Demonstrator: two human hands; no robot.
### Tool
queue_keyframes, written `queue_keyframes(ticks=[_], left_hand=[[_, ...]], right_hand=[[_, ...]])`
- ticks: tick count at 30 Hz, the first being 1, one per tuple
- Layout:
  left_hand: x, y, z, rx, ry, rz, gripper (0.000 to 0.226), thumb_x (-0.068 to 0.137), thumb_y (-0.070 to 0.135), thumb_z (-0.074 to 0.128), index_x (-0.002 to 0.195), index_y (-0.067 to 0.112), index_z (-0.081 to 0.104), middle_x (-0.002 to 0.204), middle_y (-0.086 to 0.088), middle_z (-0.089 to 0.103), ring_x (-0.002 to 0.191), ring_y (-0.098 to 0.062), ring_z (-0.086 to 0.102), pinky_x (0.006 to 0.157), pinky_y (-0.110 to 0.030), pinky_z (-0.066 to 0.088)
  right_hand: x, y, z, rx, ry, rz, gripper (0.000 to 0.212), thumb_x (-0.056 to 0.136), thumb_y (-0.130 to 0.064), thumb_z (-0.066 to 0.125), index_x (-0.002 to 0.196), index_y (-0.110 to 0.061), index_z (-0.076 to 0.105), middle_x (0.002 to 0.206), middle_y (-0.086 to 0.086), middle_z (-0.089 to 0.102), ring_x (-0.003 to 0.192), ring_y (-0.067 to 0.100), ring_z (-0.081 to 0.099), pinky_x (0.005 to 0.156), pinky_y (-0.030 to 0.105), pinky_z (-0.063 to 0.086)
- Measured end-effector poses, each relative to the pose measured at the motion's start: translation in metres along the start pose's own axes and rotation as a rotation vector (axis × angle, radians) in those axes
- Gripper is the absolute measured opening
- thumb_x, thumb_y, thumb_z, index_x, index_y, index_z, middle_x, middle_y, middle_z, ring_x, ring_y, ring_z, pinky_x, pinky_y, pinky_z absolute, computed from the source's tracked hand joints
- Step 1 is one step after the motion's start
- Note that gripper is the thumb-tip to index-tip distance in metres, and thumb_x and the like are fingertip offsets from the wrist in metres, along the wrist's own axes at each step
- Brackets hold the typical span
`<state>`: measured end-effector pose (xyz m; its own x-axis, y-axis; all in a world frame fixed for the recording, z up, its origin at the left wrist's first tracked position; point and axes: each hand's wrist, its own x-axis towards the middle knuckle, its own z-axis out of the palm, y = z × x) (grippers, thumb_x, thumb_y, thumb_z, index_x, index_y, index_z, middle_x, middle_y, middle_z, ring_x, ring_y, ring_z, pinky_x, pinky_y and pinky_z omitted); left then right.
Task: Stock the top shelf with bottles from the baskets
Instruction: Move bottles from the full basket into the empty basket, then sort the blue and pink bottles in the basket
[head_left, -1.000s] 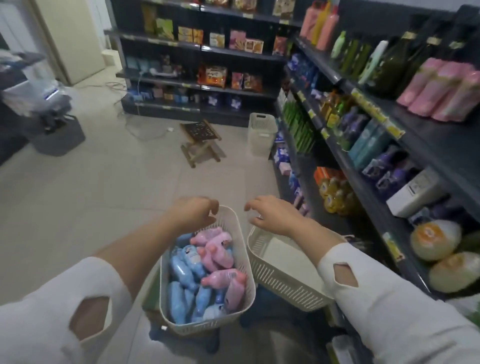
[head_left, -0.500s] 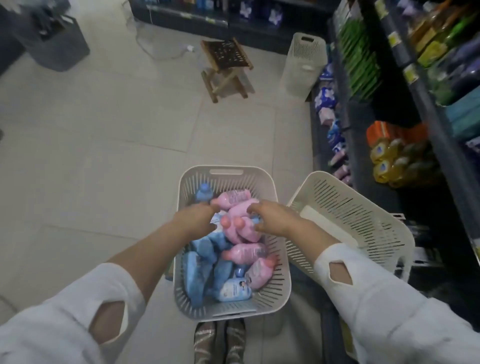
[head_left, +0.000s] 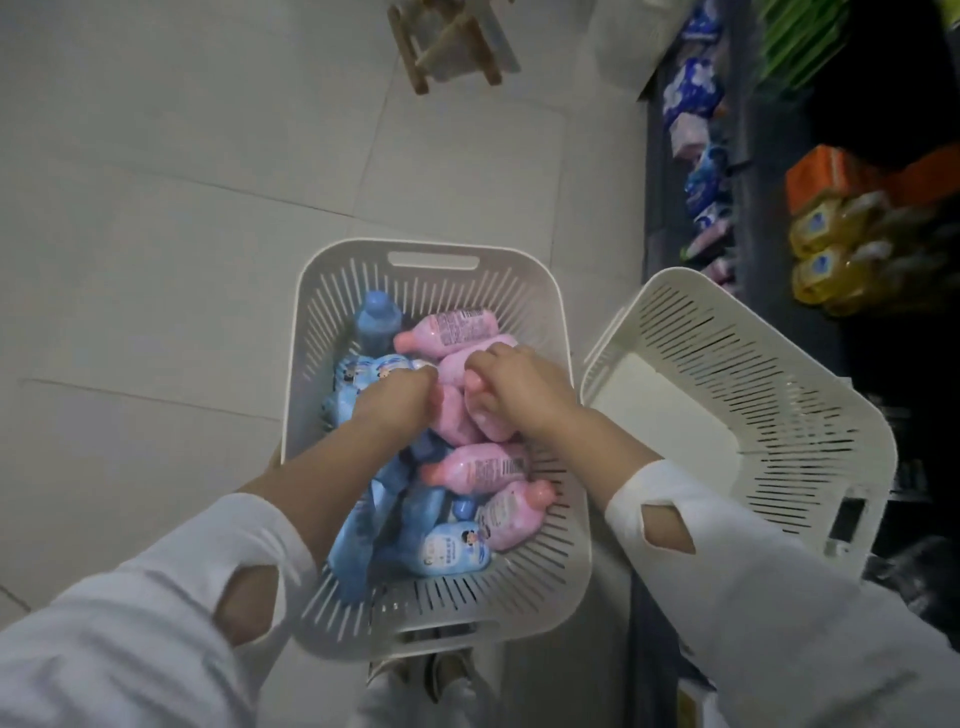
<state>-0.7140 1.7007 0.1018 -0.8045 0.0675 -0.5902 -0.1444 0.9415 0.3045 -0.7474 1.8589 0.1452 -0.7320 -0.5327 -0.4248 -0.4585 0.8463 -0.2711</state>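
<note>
A white slatted basket (head_left: 519, 291) stands on the floor below me, filled with several pink and blue bottles. My left hand (head_left: 395, 402) reaches into its middle and grips a pink bottle (head_left: 454, 421). Beside it, my right hand (head_left: 519, 387) curls round another pink bottle (head_left: 491, 423). More pink bottles lie loose: one at the back (head_left: 447, 330), two toward the front (head_left: 478, 467). Blue bottles (head_left: 441, 551) fill the left side. The top shelf is out of view.
A second white basket (head_left: 753, 395), tilted and holding no bottles, sits to the right against the dark shelving (head_left: 748, 208) with yellow bottles (head_left: 831, 260) and blue packs. A wooden stool (head_left: 452, 47) and another white bin (head_left: 634, 47) stand farther along the tiled floor.
The view has tipped down from the shelves to the basket. Both hands dropped from the basket rims into the bottles and closed round pink ones.
</note>
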Motion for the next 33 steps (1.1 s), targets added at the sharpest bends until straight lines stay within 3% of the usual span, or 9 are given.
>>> queue_keyframes(ticks=[5, 7, 11, 15, 19, 23, 26, 29, 33], left_hand=[[0.0, 0.01, -0.002, 0.031, 0.057, 0.067, 0.023, 0.097, 0.026, 0.036, 0.109, 0.015, 0.053, 0.116, -0.013, 0.059, 0.095, -0.027, 0.057, 0.07, -0.027, 0.035], [-0.008, 0.013, -0.012, 0.01, 0.056, 0.07, 0.025, 0.096, 0.027, 0.037, 0.11, 0.013, 0.055, 0.115, -0.012, 0.059, 0.099, -0.027, 0.057, 0.063, -0.021, 0.035], [-0.035, 0.022, -0.053, 0.11, 0.116, 0.079, 0.02, 0.095, 0.019, 0.041, 0.111, 0.009, 0.048, 0.114, -0.015, 0.056, 0.103, -0.036, 0.058, 0.078, -0.038, 0.044], [-0.049, 0.021, -0.062, 0.18, 0.121, 0.136, 0.02, 0.095, 0.02, 0.042, 0.11, 0.01, 0.049, 0.113, -0.013, 0.056, 0.102, -0.034, 0.059, 0.078, -0.039, 0.044], [-0.058, 0.012, -0.044, 0.069, 0.116, 0.196, 0.017, 0.09, 0.021, 0.049, 0.103, 0.012, 0.054, 0.109, -0.011, 0.058, 0.102, -0.032, 0.058, 0.077, -0.036, 0.045], [-0.068, 0.007, -0.037, 0.064, 0.154, 0.26, 0.021, 0.086, 0.023, 0.052, 0.104, 0.011, 0.053, 0.107, -0.01, 0.058, 0.1, -0.031, 0.057, 0.081, -0.042, 0.048], [-0.076, -0.002, -0.036, 0.064, 0.162, 0.233, 0.022, 0.087, 0.028, 0.053, 0.104, 0.014, 0.052, 0.108, -0.006, 0.06, 0.101, -0.03, 0.058, 0.076, -0.037, 0.048], [-0.086, -0.01, -0.043, 0.099, 0.149, 0.222, 0.022, 0.089, 0.035, 0.049, 0.102, 0.017, 0.05, 0.106, -0.005, 0.062, 0.1, -0.029, 0.058, 0.071, -0.033, 0.042], [-0.099, -0.013, -0.051, 0.219, 0.07, 0.265, 0.018, 0.088, 0.038, 0.047, 0.091, 0.02, 0.048, 0.104, -0.005, 0.063, 0.101, -0.029, 0.058, 0.066, -0.028, 0.032]], right_hand=[[-0.012, 0.009, -0.013, 0.125, -0.02, 0.089, 0.008, 0.089, -0.022, 0.056, 0.094, -0.018, 0.051, 0.095, 0.005, 0.059, 0.086, 0.026, 0.056, 0.074, 0.032, 0.045], [-0.019, 0.007, -0.019, 0.134, -0.012, 0.101, 0.011, 0.087, -0.02, 0.056, 0.088, -0.021, 0.045, 0.088, 0.001, 0.053, 0.082, 0.025, 0.054, 0.068, 0.031, 0.041], [-0.028, -0.004, -0.035, 0.054, 0.0, 0.1, 0.01, 0.087, -0.018, 0.056, 0.095, -0.015, 0.051, 0.086, 0.001, 0.048, 0.085, 0.027, 0.056, 0.066, 0.03, 0.036], [-0.031, -0.014, -0.044, -0.106, -0.036, 0.078, 0.022, 0.091, -0.017, 0.05, 0.111, -0.012, 0.055, 0.107, 0.012, 0.058, 0.1, 0.032, 0.058, 0.074, 0.032, 0.041], [-0.031, -0.012, -0.028, -0.182, -0.079, 0.02, 0.033, 0.089, -0.021, 0.055, 0.122, -0.017, 0.056, 0.116, 0.011, 0.056, 0.109, 0.032, 0.052, 0.076, 0.033, 0.04], [-0.021, -0.018, -0.013, -0.104, -0.12, -0.012, 0.029, 0.09, -0.028, 0.052, 0.116, -0.019, 0.061, 0.114, 0.011, 0.053, 0.104, 0.032, 0.054, 0.072, 0.034, 0.038], [-0.014, -0.027, -0.018, -0.096, -0.158, -0.029, 0.028, 0.087, -0.028, 0.056, 0.114, -0.022, 0.064, 0.114, 0.006, 0.058, 0.106, 0.026, 0.055, 0.071, 0.026, 0.033], [-0.006, -0.037, -0.021, -0.089, -0.223, -0.017, 0.023, 0.088, -0.027, 0.053, 0.105, -0.019, 0.066, 0.092, -0.002, 0.061, 0.093, 0.018, 0.057, 0.07, 0.021, 0.036], [0.01, -0.047, -0.016, -0.059, -0.304, -0.014, 0.022, 0.088, -0.026, 0.051, 0.101, -0.019, 0.068, 0.105, 0.003, 0.065, 0.101, 0.023, 0.06, 0.089, 0.034, 0.049]])
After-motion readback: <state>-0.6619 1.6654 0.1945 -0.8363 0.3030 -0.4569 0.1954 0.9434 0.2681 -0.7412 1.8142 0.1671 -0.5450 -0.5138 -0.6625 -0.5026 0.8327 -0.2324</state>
